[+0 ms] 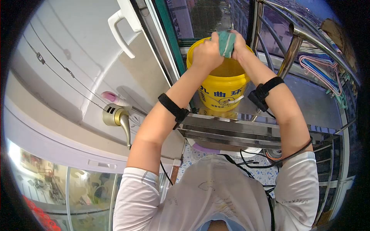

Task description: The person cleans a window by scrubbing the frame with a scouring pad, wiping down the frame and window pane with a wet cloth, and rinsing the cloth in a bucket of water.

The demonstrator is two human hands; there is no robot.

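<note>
A green cloth (226,44) with a pale stripe is bunched between my two hands, above the opening of a yellow bucket (221,90). My left hand (207,53) is closed round the cloth's left side. On the other side, my right hand (239,45) grips it with bent fingers. The bucket stands upright on a metal ledge and has blue lettering on its front. Its inside is partly hidden by my hands and the cloth.
Metal rails (291,50) rise at the right, with pink and blue hangers (322,71) beyond. On the left are a white window handle (119,32) and a crank (117,117) with wires. A black cable (256,165) hangs from my right arm below the ledge.
</note>
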